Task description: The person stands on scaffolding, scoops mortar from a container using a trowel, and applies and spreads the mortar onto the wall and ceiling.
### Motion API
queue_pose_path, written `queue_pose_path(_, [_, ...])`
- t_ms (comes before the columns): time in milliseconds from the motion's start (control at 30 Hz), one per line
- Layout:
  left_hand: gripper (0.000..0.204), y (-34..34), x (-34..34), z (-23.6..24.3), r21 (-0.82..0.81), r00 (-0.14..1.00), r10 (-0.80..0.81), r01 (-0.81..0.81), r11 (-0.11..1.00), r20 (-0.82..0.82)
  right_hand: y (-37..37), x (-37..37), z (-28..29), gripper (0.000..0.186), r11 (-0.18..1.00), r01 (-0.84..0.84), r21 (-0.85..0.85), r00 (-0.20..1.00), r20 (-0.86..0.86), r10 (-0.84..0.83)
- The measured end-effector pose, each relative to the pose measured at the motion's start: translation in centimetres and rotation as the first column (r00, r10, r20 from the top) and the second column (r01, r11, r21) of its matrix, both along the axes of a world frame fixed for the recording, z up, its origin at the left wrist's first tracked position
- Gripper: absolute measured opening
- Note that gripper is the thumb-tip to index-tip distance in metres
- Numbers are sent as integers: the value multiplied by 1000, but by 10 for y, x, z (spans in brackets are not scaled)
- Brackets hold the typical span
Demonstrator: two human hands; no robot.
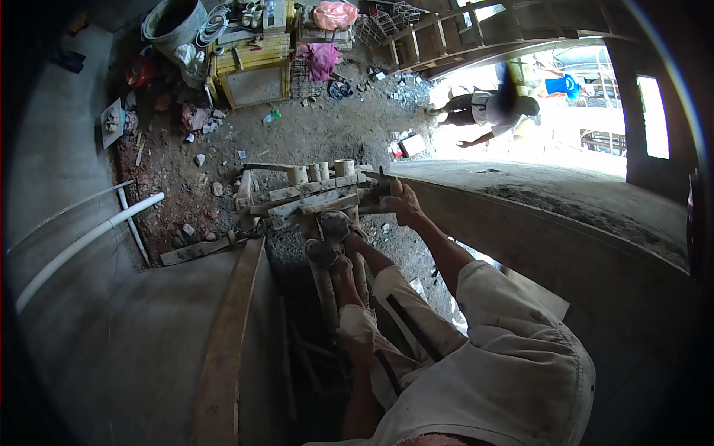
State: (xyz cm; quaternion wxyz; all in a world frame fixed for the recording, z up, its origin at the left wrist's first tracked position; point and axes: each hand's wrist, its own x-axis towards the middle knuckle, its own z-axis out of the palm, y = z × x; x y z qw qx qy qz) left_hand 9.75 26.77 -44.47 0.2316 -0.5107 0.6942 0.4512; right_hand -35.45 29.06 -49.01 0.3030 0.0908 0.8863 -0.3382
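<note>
Right hand (404, 204) out ahead, fingers curled round a dark tool (382, 181), kind too small to tell; tool sits at the right end of rough wooden planks (316, 206), close to the left end of a long low wall (483, 212). Left hand (359, 343) down by the person's left knee, at the trouser leg (394, 364); fingers unclear, can't tell if wide or narrow. Shoes (335, 225) just on the near side of the planks, pale short cylinders (297, 175) standing on the far side. Far left: yellow stack (249, 74), big bucket (175, 24). Left: white pipe (89, 247) along grey wall. Far right: co-worker (500, 110) by a bright opening, well apart from the hands.
</note>
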Motion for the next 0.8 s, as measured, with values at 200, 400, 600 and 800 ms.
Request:
queue_pose_path(200, [95,-41,-73,17,-69,968,14,4,998,250,11,-11,-34,46,984,-178,23,976,-120,179])
queue_pose_path(400, [71,-45,-82,15,-196,947,50,14,980,318,-13,21,-51,42,946,-312,85,950,38,310])
queue_pose_path(600, [57,-47,-96,17,-221,931,40,44,974,362,-18,41,-87,44,958,-286,28,956,79,283])
queue_pose_path(800, [53,-53,-109,24,-238,936,106,-25,971,335,-35,13,-101,40,966,-258,-26,966,-19,257])
